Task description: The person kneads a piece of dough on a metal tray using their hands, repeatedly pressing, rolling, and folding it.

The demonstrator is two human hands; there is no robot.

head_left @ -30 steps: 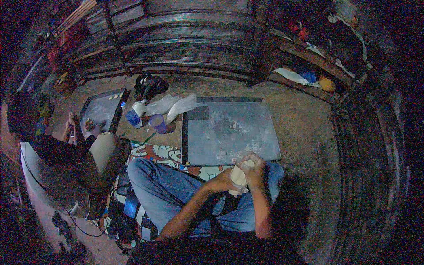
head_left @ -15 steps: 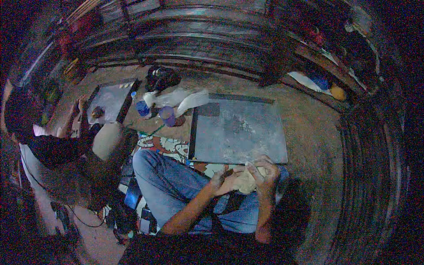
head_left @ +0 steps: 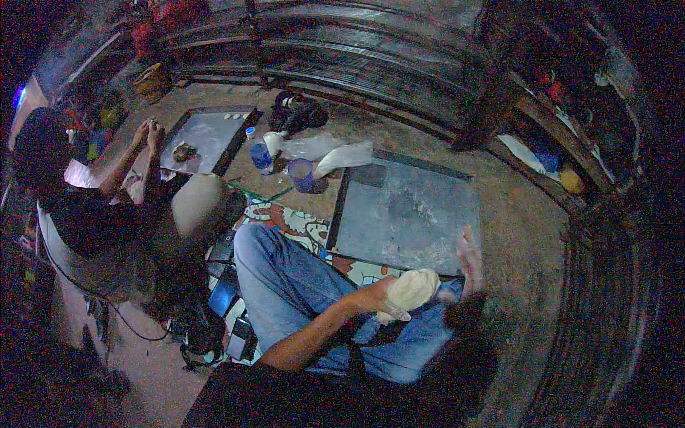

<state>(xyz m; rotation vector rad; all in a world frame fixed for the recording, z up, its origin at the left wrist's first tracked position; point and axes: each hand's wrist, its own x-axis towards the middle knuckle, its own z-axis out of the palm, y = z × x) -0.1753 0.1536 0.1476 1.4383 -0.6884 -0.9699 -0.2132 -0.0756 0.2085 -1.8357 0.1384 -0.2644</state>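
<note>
A pale lump of dough [head_left: 414, 291] rests in my left hand [head_left: 378, 298], held above the lap of my jeans. My right hand [head_left: 468, 264] is apart from the dough, at the near right corner of a large dark-rimmed grey board [head_left: 378, 214]; it is blurred, with fingers stretched upward and nothing visible in them. A patterned mat [head_left: 292, 221] shows between my knee and the board.
At left a co-worker's hands [head_left: 148, 135] pinch something small above a second board [head_left: 207, 139] bearing small pale discs and a lump. Between the boards are a blue bottle [head_left: 258, 153], purple cup [head_left: 301, 176], plastic bags [head_left: 346, 157] and black bundle [head_left: 300, 114]. Dark electronics [head_left: 225, 289] lie left of my knee.
My right hand has let go of the dough and moved up and right, leaving the lump in my left hand. The surrounding scene has shifted rightward and tilted in the view.
</note>
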